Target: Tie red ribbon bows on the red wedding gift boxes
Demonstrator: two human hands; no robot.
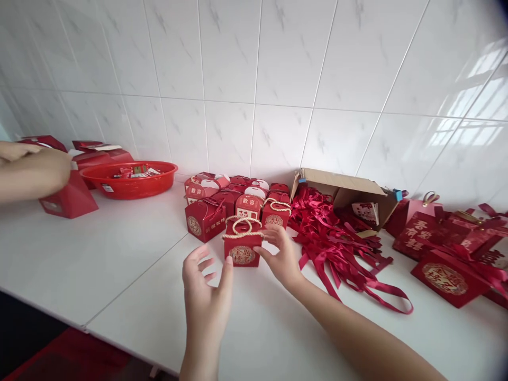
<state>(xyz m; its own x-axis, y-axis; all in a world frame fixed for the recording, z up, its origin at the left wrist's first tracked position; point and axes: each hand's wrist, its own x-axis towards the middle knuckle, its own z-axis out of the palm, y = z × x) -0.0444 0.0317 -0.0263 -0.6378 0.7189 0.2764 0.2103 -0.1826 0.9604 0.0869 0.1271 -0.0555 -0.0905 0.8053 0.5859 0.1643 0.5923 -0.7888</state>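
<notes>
A small red gift box (242, 256) with a gold round emblem and a cream rope handle (246, 226) stands upright on the white table. My right hand (281, 256) is at its right side, thumb on the front edge and fingers by the rope end. Just in front and to the left, my left hand (208, 280) has its fingers spread and holds nothing. Behind the box are several more red gift boxes (205, 219) packed close together. Some of them carry rope handles, others ribbon.
A cardboard box (337, 180) lies tipped, dark red ribbons (329, 238) spilling out. More red boxes (448, 275) stand at the right. A red basin (130, 185) holds small packets at the left, near another person's arm (34, 174). A tiled wall (230, 63) rises behind.
</notes>
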